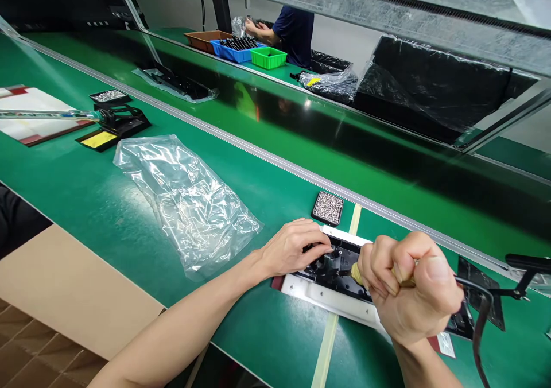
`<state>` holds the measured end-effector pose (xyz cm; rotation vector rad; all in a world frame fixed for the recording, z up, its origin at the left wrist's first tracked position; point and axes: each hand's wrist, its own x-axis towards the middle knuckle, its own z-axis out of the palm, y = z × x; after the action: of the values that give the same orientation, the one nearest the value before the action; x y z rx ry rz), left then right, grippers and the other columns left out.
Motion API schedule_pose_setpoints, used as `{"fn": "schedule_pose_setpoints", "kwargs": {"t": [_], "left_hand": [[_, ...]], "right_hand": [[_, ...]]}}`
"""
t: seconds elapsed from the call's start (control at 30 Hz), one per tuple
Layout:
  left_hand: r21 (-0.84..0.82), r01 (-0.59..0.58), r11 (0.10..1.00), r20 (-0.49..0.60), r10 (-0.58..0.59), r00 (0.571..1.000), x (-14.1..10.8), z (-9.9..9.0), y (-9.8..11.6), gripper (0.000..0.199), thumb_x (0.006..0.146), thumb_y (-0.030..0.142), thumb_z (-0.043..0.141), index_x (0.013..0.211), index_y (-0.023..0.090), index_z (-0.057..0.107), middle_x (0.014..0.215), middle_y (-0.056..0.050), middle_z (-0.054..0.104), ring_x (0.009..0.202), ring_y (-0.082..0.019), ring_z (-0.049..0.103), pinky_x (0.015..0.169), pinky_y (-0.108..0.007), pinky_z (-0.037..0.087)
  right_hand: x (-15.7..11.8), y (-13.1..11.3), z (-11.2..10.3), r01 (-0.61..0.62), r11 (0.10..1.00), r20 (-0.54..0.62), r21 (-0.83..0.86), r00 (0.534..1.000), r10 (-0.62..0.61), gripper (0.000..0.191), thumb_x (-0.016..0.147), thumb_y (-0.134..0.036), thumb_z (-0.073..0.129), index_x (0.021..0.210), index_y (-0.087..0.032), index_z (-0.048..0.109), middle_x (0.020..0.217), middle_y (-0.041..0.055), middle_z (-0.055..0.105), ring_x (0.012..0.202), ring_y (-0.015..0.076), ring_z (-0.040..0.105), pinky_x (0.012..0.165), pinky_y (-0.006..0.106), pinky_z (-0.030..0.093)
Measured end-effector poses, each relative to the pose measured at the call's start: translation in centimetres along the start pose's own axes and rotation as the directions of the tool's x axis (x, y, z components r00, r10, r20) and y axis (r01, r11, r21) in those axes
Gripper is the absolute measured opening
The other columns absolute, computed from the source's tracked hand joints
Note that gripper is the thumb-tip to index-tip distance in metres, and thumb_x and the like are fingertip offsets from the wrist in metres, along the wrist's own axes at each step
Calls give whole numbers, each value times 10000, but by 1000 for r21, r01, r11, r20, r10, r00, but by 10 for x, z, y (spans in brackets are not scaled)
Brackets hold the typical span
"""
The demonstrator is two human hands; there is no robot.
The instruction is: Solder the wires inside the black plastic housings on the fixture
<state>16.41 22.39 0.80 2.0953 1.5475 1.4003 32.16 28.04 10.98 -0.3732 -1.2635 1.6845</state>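
Note:
A long black plastic housing (344,260) lies in a white fixture (329,296) on the green bench. Over its left part, my left hand (297,244) is closed, thumb and fingertips drawn together at the housing. Whatever is between those fingertips is hidden. My right hand (413,284) is wrapped in a fist round a corded tool (357,273) with a yellowish front end. Its dark tip points down and left into the housing, near my left fingers. A black cable (482,319) runs from behind the fist. Just beyond the fixture sits a small black tray (328,208) of tiny metal pieces.
A crumpled clear plastic bag (189,204) lies left of my hands. Further left is a black stand (124,123) with a yellow sponge. Black parts (482,290) and a thin arm are at the right. Behind the divider, a person (295,35) works beside bins (268,58).

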Motion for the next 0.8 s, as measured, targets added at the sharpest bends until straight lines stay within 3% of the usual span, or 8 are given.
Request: {"fn": "schedule_pose_setpoints", "kwargs": {"t": [0.8], "left_hand": [[1, 1, 1000, 0, -1, 1000, 0, -2, 1, 133, 1015, 228, 623, 947, 135, 689, 832, -28, 684, 772, -153, 605, 758, -319, 431]], "right_hand": [[-2, 3, -1, 18, 999, 16, 37, 1000, -19, 369, 915, -355, 539, 599, -195, 438, 445, -54, 290, 402, 72, 225, 377, 187, 216]]}}
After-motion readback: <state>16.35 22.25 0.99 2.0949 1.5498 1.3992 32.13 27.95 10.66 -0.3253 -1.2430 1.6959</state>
